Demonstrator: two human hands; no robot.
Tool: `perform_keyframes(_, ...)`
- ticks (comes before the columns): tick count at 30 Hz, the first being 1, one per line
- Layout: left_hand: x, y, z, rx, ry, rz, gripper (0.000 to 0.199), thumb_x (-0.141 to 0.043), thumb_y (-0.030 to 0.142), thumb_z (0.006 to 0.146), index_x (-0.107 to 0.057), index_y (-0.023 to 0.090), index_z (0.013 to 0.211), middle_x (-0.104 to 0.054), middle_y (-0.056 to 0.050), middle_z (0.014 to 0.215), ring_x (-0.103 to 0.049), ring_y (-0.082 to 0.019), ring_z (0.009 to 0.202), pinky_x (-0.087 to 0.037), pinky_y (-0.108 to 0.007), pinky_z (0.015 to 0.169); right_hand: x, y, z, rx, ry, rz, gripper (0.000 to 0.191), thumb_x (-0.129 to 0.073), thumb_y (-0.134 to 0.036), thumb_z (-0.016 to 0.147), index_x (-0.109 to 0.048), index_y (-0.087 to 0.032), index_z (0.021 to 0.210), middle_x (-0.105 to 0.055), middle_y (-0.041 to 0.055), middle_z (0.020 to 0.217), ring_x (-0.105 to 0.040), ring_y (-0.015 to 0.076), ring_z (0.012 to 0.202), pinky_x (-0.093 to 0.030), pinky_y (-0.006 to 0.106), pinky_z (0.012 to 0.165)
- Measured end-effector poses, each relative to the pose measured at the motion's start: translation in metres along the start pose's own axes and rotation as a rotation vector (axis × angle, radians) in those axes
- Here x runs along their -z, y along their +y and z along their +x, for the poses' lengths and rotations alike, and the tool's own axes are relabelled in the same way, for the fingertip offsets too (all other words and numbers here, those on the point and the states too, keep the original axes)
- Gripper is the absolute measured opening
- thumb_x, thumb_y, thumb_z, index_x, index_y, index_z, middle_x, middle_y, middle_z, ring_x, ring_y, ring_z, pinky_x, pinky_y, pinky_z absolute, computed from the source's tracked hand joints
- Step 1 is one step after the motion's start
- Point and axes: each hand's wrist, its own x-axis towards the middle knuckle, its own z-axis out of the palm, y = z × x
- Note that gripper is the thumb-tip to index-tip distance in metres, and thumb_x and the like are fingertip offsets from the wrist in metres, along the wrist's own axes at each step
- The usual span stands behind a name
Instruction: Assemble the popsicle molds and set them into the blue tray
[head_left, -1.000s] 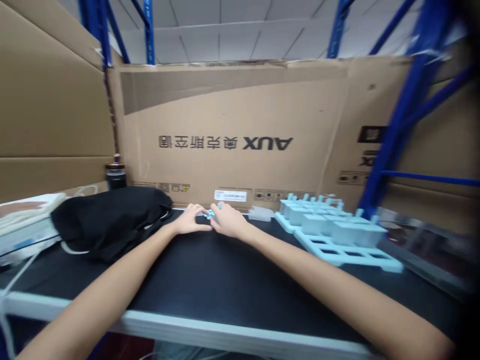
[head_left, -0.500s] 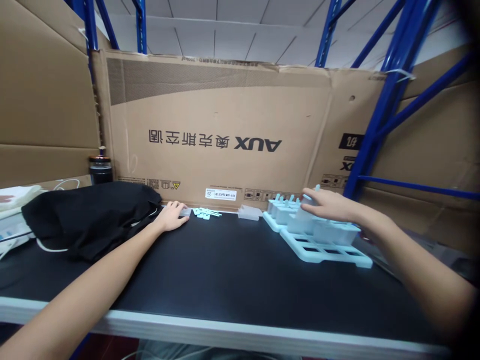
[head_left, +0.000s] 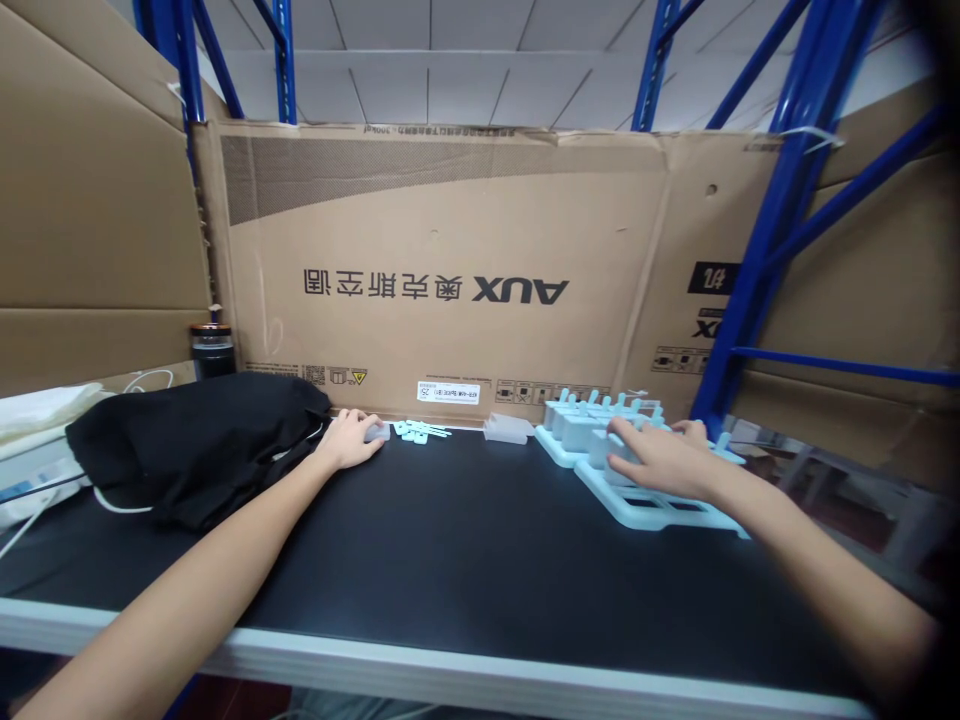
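My left hand [head_left: 354,438] rests at the back of the black table with its fingers round a small translucent mould [head_left: 379,432]. Just right of it lies a pile of light-blue sticks [head_left: 420,431], and farther right sit other translucent moulds [head_left: 508,429]. On the right side, my right hand [head_left: 656,455] reaches over the light-blue rack [head_left: 637,513], its fingers at a mould [head_left: 600,447] standing in it. Several moulds with blue stick handles stand along the rack's back. My right hand and wrist cover part of the rack.
A black cloth [head_left: 195,440] lies at the left beside white items [head_left: 37,450] and cables. Behind it stands a dark jar [head_left: 213,350]. A large cardboard panel [head_left: 435,220] closes the back, with blue shelf posts [head_left: 780,230] at the right. The table's pale edge [head_left: 450,665] runs along the front.
My right hand has lowered onto the rack, and the mould it was at now sits lower. My left hand stays at its mould. The view has shifted slightly.
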Motion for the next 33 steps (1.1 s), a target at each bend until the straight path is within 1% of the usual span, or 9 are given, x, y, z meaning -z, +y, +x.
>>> perform_keyframes(2, 0.0, 0.0, 0.0, 0.006, -0.003, -0.019, 0.042, -0.046, 0.056, 0.08, -0.061, 0.029, 0.109, -0.055, -0.01, 0.107, -0.044, -0.032, 0.105, -0.035, -0.046, 0.091, -0.005, -0.001, -0.002, 0.007, 0.034, 0.01, 0.028, -0.036, -0.043, 0.083, -0.047, -0.021, 0.098, -0.061, 0.0144, 0.085, -0.055, 0.0274, 0.082, -0.024, 0.051, 0.084)
perform_keyframes(6, 0.001, 0.002, 0.0, 0.022, -0.007, -0.028, 0.042, -0.047, 0.056, 0.079, -0.061, 0.03, 0.109, -0.054, -0.01, 0.107, -0.043, -0.032, 0.107, -0.035, -0.046, 0.091, -0.014, -0.003, -0.003, -0.002, 0.152, -0.007, 0.038, -0.035, -0.046, 0.085, -0.049, -0.021, 0.108, -0.058, 0.0181, 0.101, -0.05, 0.0306, 0.1, -0.026, 0.051, 0.084)
perform_keyframes(10, 0.0, 0.001, 0.0, 0.049, -0.004, 0.013, 0.044, -0.047, 0.056, 0.079, -0.059, 0.028, 0.111, -0.054, -0.01, 0.104, -0.044, -0.031, 0.106, -0.035, -0.045, 0.091, -0.023, -0.001, -0.004, -0.06, 0.247, -0.065, 0.048, -0.032, -0.052, 0.087, -0.051, -0.021, 0.118, -0.054, 0.0211, 0.11, -0.047, 0.0324, 0.102, -0.026, 0.054, 0.084)
perform_keyframes(12, -0.002, -0.001, 0.001, 0.077, -0.004, 0.03, 0.049, -0.047, 0.059, 0.078, -0.058, 0.026, 0.112, -0.053, -0.011, 0.104, -0.045, -0.031, 0.106, -0.036, -0.045, 0.092, -0.028, 0.001, -0.004, -0.056, 0.252, -0.072, 0.05, -0.031, -0.052, 0.087, -0.051, -0.022, 0.121, -0.057, 0.0195, 0.109, -0.047, 0.0333, 0.103, -0.024, 0.057, 0.087)
perform_keyframes(16, -0.006, -0.004, 0.002, 0.1, -0.004, 0.069, 0.057, -0.044, 0.062, 0.077, -0.057, 0.021, 0.113, -0.052, -0.014, 0.108, -0.047, -0.033, 0.106, -0.037, -0.045, 0.092, -0.043, 0.004, -0.003, -0.041, 0.265, -0.055, 0.056, -0.029, -0.054, 0.086, -0.049, -0.021, 0.127, -0.062, 0.0168, 0.105, -0.047, 0.0349, 0.11, -0.016, 0.064, 0.095)
perform_keyframes(21, -0.008, -0.006, 0.003, 0.106, -0.029, 0.059, 0.059, -0.043, 0.063, 0.077, -0.056, 0.02, 0.114, -0.052, -0.015, 0.111, -0.048, -0.034, 0.107, -0.038, -0.045, 0.091, -0.063, 0.005, -0.001, -0.031, 0.361, -0.07, 0.065, -0.028, -0.054, 0.083, -0.039, -0.017, 0.135, -0.055, 0.0204, 0.123, -0.045, 0.0356, 0.117, -0.012, 0.07, 0.096)
perform_keyframes(25, -0.007, -0.005, 0.003, 0.105, -0.05, 0.026, 0.056, -0.043, 0.06, 0.078, -0.054, 0.019, 0.115, -0.054, -0.015, 0.115, -0.049, -0.033, 0.11, -0.037, -0.044, 0.093, -0.064, 0.002, -0.004, -0.032, 0.37, -0.072, 0.066, -0.028, -0.054, 0.083, -0.038, -0.016, 0.137, -0.05, 0.0223, 0.129, -0.045, 0.0363, 0.117, -0.012, 0.07, 0.096)
perform_keyframes(30, -0.003, -0.001, 0.002, 0.072, -0.089, 0.013, 0.045, -0.045, 0.05, 0.08, -0.05, 0.019, 0.113, -0.059, -0.013, 0.11, -0.054, -0.031, 0.106, -0.04, -0.043, 0.089, -0.06, -0.003, -0.006, -0.061, 0.35, -0.053, 0.066, -0.032, -0.057, 0.082, -0.043, -0.019, 0.135, -0.053, 0.0208, 0.125, -0.048, 0.0372, 0.114, -0.016, 0.068, 0.096)
perform_keyframes(33, 0.0, 0.001, 0.001, 0.047, -0.05, -0.007, 0.042, -0.048, 0.042, 0.079, -0.047, 0.019, 0.114, -0.057, -0.012, 0.111, -0.055, -0.03, 0.106, -0.041, -0.042, 0.09, -0.058, -0.008, -0.01, -0.095, 0.37, -0.06, 0.065, -0.03, -0.061, 0.083, -0.042, -0.024, 0.135, -0.052, 0.0193, 0.124, -0.045, 0.0368, 0.116, -0.021, 0.066, 0.094)
